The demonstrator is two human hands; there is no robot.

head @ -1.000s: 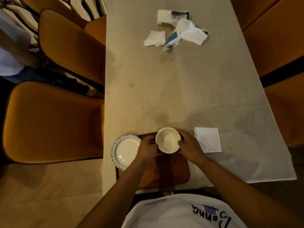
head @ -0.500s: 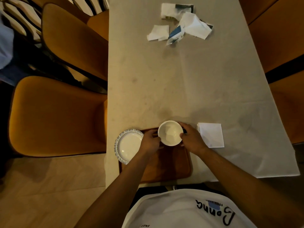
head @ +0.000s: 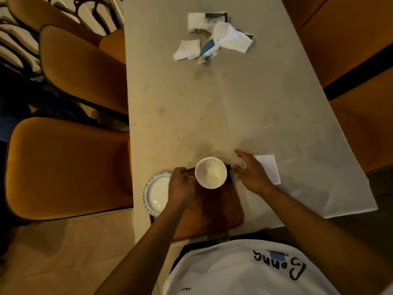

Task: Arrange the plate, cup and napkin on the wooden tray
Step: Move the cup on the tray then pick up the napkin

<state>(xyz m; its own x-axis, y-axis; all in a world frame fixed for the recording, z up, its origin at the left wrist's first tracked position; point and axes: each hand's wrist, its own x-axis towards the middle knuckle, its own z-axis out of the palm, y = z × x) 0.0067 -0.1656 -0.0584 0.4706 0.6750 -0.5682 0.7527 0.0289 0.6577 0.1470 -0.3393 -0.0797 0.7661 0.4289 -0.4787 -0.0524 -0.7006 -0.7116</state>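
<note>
Tray [head: 214, 213] of brown wood, biggest of the task's things, sitting at the near edge of the long table [head: 212, 107] with bare space at its near end. Plate [head: 156, 193], white with a bumpy rim, lying at the tray's left side, partly over the table's edge and not yet properly on the wood. Cup [head: 211, 172], white and empty, standing upright at the tray's far end. Napkin [head: 269, 168], a folded white square, flat on the table just right of the tray, partly under the right hand. Left hand [head: 181, 186] curled beside the cup, touching or nearly touching its side; cannot tell if gripping. Right hand [head: 251, 173] spread wide, holding nothing, just beside the cup's dark handle. Probably the cup step almost done, plate and napkin still to go. Could go wrong: plate hanging over the edge, so a bump from the left arm might knock it to the floor; a quick sweep toward the napkin might tip the cup.
</note>
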